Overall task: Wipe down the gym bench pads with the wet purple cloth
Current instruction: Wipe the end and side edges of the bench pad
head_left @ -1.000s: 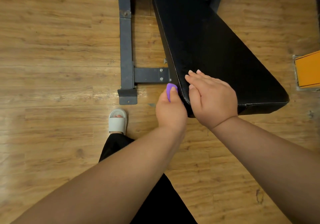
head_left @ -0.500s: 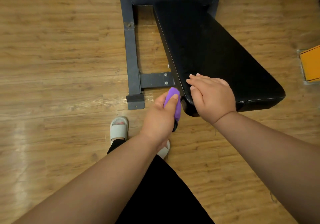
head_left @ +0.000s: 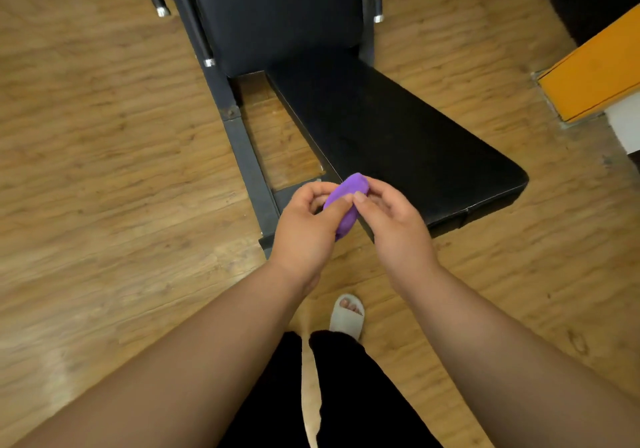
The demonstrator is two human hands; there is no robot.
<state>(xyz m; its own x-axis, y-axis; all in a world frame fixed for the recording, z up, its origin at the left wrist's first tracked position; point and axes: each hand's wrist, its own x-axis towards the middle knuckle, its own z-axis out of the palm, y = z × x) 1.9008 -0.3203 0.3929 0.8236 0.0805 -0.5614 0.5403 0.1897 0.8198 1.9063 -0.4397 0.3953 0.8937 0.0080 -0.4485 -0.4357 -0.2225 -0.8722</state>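
Both hands are on the purple cloth [head_left: 346,202], bunched into a wad between them: left hand [head_left: 304,229] grips the lower part with curled fingers, thumb across the front, right hand [head_left: 398,226] pinches the upper end between thumb and fingertips. Cloth sits in front of the seat pad [head_left: 398,136] edge just past the fingertips, can't tell if it touches; back pad [head_left: 277,15] is well beyond both hands, frame rail [head_left: 246,157] beyond the left hand, white slipper [head_left: 348,316] below the wrists

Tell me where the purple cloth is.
Head view, centre: the purple cloth is bunched between the left hand and right hand, over the near left corner of the seat pad.
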